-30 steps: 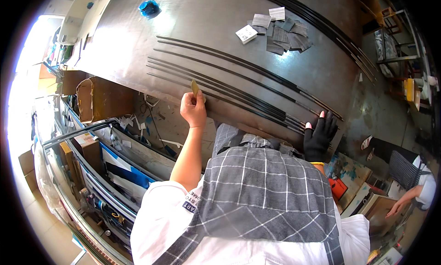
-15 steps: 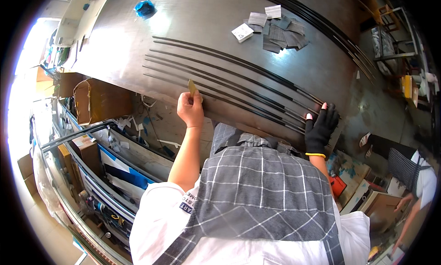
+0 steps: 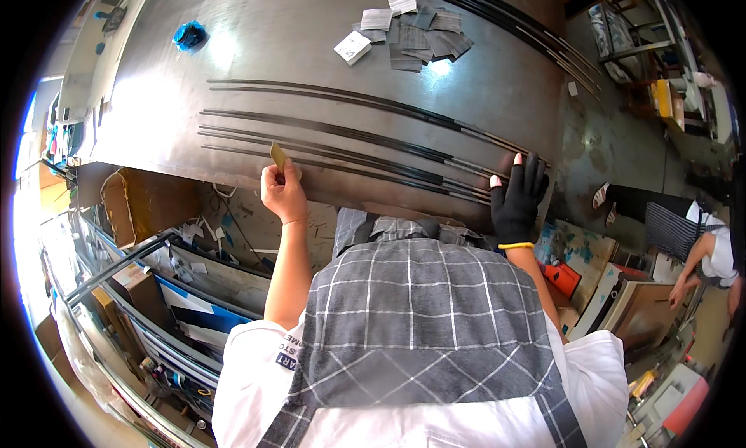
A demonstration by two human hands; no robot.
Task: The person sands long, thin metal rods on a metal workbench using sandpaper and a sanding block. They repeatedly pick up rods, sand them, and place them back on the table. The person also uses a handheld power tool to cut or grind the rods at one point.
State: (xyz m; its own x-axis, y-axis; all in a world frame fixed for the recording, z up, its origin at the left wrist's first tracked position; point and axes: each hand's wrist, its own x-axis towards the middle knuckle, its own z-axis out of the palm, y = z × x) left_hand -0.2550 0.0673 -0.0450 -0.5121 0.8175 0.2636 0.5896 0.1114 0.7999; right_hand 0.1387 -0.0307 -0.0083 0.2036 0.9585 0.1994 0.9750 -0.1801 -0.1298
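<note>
Dark rods: on table, loose row, presumably for separate access | my left grip: pinched on tan strip | my right grip: fingers apart at rod ends, seemingly steadying.

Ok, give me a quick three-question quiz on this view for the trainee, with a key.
1. Multiple choice: which hand wears the black glove?
A) left
B) right
C) both

2. True or false: the blue bundle lies to the left of the pile of grey pieces on the table.

3. Short answer: what does the left hand hold by the dark rods?

Key:
1. B; the right hand is gloved, and the left is bare.
2. True.
3. A small, flat, tan piece; its material cannot be told.
</note>
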